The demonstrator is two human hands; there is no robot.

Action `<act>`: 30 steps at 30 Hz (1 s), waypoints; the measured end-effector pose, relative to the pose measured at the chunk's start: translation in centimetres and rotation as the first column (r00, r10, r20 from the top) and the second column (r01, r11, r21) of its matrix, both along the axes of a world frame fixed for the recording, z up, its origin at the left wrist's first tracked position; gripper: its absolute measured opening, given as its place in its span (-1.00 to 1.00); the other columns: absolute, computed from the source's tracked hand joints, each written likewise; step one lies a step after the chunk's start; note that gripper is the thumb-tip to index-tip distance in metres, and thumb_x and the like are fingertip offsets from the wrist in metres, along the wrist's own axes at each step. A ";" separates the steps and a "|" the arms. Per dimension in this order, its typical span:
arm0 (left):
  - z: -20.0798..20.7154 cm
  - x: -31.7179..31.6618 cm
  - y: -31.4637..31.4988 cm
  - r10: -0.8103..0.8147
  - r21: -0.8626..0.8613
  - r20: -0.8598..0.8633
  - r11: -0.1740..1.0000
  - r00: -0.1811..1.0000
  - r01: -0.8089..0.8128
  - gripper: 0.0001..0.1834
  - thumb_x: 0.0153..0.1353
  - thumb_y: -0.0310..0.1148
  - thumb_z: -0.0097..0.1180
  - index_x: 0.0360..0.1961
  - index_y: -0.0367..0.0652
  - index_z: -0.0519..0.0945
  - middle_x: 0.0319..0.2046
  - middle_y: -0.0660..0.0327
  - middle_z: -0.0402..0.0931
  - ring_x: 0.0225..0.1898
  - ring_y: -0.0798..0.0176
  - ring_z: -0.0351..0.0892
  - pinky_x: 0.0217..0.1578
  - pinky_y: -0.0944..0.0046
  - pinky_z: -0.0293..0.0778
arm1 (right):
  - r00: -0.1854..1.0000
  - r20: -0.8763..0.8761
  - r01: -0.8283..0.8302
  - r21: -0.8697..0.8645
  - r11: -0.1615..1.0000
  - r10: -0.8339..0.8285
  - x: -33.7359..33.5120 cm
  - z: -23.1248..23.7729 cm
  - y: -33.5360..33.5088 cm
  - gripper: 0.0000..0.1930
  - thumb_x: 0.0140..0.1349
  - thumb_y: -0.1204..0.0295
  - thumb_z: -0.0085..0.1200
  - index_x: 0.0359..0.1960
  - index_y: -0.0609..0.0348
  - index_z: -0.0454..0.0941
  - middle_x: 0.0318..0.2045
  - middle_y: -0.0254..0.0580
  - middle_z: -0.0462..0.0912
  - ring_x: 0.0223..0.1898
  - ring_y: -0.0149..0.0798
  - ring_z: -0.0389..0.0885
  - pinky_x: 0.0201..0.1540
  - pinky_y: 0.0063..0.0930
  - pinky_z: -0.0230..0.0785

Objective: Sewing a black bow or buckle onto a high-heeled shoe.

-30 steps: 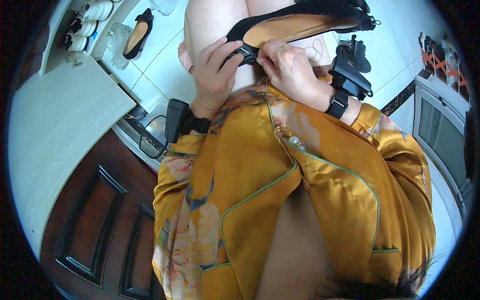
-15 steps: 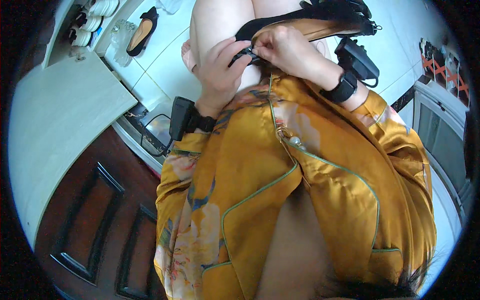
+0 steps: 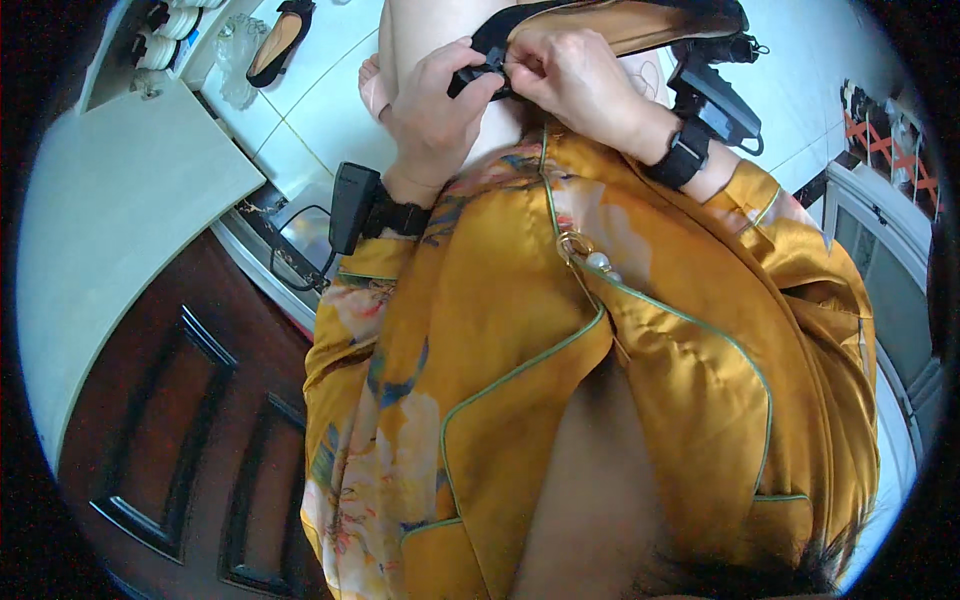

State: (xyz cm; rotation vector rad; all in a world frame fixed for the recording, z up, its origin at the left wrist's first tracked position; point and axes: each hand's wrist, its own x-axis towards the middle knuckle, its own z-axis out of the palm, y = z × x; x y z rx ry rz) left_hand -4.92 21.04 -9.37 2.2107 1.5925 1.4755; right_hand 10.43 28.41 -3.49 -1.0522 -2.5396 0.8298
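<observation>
A black high-heeled shoe (image 3: 640, 25) with a tan insole is held up at the top of the view, above my bare leg (image 3: 430, 30). My left hand (image 3: 435, 105) grips its heel end from below. My right hand (image 3: 565, 70) pinches a small black strap or buckle at the same end, fingertips against the left hand's. Both wrists carry black strapped devices. My golden floral dress (image 3: 560, 380) fills the middle of the view.
A second black shoe (image 3: 278, 40) lies on the white tiled floor (image 3: 300, 120) at upper left, beside white objects on a rack (image 3: 165, 25). A dark wooden door (image 3: 170, 420) and pale panel (image 3: 110, 220) stand at left. A metal-framed door (image 3: 885, 250) is at right.
The shoe and both hands have drawn closer to my body and higher in the view. My right hand shifted from the shoe's side onto the strap at its heel end.
</observation>
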 end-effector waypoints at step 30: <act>0.8 0.2 -0.8 0.100 -0.213 0.061 0.973 0.993 -0.085 -0.79 -0.19 -0.50 0.21 -0.43 -0.06 0.54 -0.24 0.23 0.43 -0.15 0.15 0.42 -0.11 0.17 0.30 | 0.964 -0.207 0.165 -0.022 0.986 -0.166 -1.3 0.5 -0.8 -0.87 0.06 0.41 -0.01 -0.52 0.21 0.46 -0.60 -0.02 0.50 -0.51 0.04 0.51 -0.44 -0.18 0.36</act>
